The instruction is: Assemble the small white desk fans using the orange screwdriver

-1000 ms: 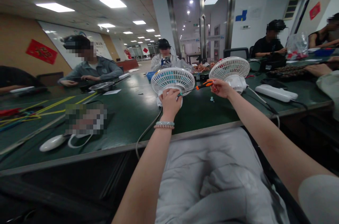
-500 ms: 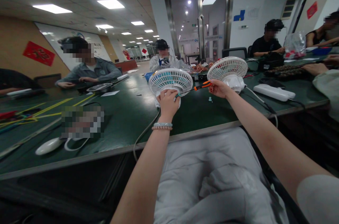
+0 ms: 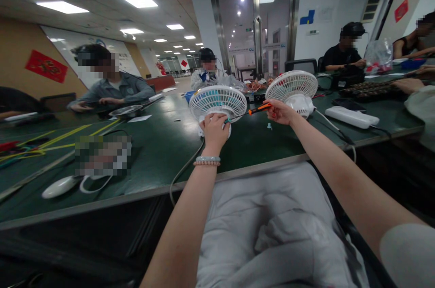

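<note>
Left arm extended forward over the lap, wrist raised, beaded bracelets [image 3: 207, 160] at the wrist. Left hand [image 3: 214, 128] closed around the lower rim of the nearer white fan [image 3: 218, 103], fingers curled on the grille edge. Fan held upright on the dark green table [image 3: 163, 143], near the front edge, grille facing the wearer. Right arm stretched forward and slightly outward, elbow nearly straight. Right hand [image 3: 280, 111] pinched shut on the orange-handled screwdriver [image 3: 258, 108], shaft levelled leftward, tip meeting the fan beside the left fingers. Second white fan [image 3: 292, 87] standing just behind the right hand. White power strip [image 3: 351, 117] lying to the right. Grey cable [image 3: 185, 168] trailing from the fan over the table edge.
</note>
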`<state>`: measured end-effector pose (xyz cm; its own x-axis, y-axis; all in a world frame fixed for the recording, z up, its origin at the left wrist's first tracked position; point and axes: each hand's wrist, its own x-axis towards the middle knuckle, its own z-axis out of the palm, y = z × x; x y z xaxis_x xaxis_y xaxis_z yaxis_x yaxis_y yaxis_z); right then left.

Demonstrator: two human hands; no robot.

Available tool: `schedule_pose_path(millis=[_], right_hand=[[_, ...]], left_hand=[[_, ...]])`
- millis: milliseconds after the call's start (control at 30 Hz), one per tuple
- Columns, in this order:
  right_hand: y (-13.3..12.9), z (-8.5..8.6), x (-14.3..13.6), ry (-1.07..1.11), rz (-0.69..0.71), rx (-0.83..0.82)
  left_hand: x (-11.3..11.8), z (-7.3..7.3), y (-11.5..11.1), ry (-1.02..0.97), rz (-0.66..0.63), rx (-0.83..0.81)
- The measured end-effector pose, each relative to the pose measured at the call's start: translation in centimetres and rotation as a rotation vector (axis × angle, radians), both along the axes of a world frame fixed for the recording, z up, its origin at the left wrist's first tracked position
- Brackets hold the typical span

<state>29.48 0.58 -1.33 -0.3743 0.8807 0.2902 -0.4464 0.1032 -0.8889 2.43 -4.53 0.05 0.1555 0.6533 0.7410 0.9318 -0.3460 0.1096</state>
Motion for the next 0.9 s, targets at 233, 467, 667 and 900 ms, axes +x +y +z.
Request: schedule_pose_path(millis=[233,467,667,900], right_hand=[[-0.37,0.15,0.08,0.001,0.048,0.065],[-0.28,0.0,0.07,-0.007,0.073,0.081],[-0.38,-0.05,0.07,-0.028,0.05,0.066],[-0.08,-0.28,-0.01,-0.022,0.019,-0.018]], left_hand=[[-0.01,-0.05,0.09,-0.012,-0.011,0.002],[0.05,-0.04,0.07,-0.003,0.005,0.006],[0.02,-0.08,0.14,-0.01,-0.009,0.011],[0.05,-0.02,0.02,-0.01,0.002,-0.004]])
